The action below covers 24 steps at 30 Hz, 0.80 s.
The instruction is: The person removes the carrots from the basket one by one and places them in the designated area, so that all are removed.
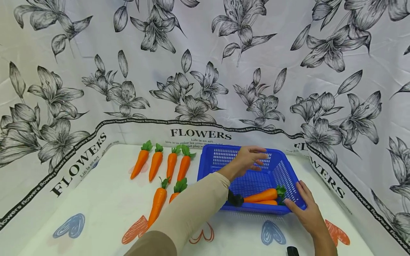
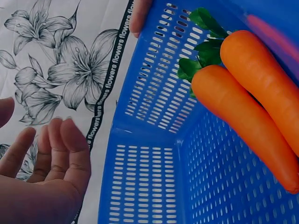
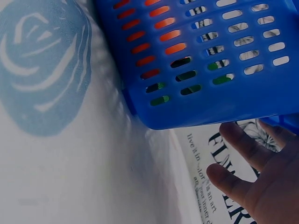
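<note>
A blue plastic basket [image 1: 250, 209] with slotted walls stands on the table. Inside, against its front wall, lie two orange carrots with green leafy tops; the upper carrot [image 1: 261, 195] partly covers the lower carrot [image 1: 267, 202]. My left hand [image 1: 248, 158] hovers over the basket's back part, palm empty and fingers loosely bent, as the left wrist view also shows. At the front right corner, my right hand [image 1: 305, 209] rests against the basket rim, thumb towards the front edge and fingers spread along the right side. In the right wrist view its fingers [image 3: 231, 184] look extended.
Left of the basket, several more carrots lie on the white table cover; one carrot [image 1: 158, 204] is nearest the front, and my left sleeve [image 1: 192, 209] hides part of another carrot [image 1: 174, 196]. A flower-printed curtain [image 1: 198, 89] encloses the table's back and sides.
</note>
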Available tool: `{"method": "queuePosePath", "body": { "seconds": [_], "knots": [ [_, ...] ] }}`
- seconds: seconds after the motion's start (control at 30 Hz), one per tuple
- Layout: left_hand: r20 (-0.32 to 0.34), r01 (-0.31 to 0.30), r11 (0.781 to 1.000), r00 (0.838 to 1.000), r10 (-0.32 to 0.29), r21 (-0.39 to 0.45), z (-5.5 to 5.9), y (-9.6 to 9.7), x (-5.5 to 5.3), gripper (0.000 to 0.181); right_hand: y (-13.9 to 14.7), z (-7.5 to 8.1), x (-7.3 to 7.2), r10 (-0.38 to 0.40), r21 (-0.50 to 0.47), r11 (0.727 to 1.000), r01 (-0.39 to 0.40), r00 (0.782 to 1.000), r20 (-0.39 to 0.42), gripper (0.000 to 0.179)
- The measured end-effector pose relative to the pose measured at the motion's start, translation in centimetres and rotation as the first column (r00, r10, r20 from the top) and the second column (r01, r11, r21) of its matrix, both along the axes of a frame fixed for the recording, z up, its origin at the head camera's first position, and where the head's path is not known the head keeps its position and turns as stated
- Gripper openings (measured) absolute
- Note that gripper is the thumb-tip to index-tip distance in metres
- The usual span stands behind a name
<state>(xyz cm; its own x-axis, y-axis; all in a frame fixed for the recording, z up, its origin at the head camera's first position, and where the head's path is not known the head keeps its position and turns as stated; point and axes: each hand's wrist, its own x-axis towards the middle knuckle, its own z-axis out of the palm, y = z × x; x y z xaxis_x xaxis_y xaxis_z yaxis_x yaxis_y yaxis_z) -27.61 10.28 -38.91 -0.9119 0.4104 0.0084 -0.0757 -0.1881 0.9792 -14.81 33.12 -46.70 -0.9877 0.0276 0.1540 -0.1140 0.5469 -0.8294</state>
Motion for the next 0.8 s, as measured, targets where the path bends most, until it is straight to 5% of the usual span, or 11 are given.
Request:
{"method": "queuePosePath", "body": {
  "seconds": [0.17,0.4,0.5,0.73,0.8],
  "knots": [
    [0.039,0.132,0.984,0.991,-0.128,-0.115,-0.6,0.4,-1.0,0.027,-0.2,0.1,-0.3,0.007,-0.017,1.0,-0.007,1.0,0.004,0.08],
    [0.121,0.319,0.924,0.946,-0.299,-0.209,-1.2,0.5,-1.5,0.024,-0.3,-0.1,-0.4,0.016,-0.003,1.0,-0.016,1.0,-0.003,0.08],
    [0.134,0.393,0.89,0.919,-0.371,-0.232,-1.2,0.5,-1.8,0.027,-0.1,0.0,-0.4,0.009,0.006,1.0,-0.009,1.0,-0.008,0.08],
    [0.236,0.568,0.79,0.821,-0.52,-0.233,-2.6,0.7,-2.4,0.034,0.0,-0.2,-0.2,-0.005,-0.003,1.0,0.005,1.0,0.011,0.08],
    [0.256,0.585,0.773,0.808,-0.531,-0.244,-2.9,0.8,-2.4,0.034,0.1,-0.3,-0.2,-0.009,-0.004,1.0,0.009,1.0,0.01,0.08]
  ]
}}
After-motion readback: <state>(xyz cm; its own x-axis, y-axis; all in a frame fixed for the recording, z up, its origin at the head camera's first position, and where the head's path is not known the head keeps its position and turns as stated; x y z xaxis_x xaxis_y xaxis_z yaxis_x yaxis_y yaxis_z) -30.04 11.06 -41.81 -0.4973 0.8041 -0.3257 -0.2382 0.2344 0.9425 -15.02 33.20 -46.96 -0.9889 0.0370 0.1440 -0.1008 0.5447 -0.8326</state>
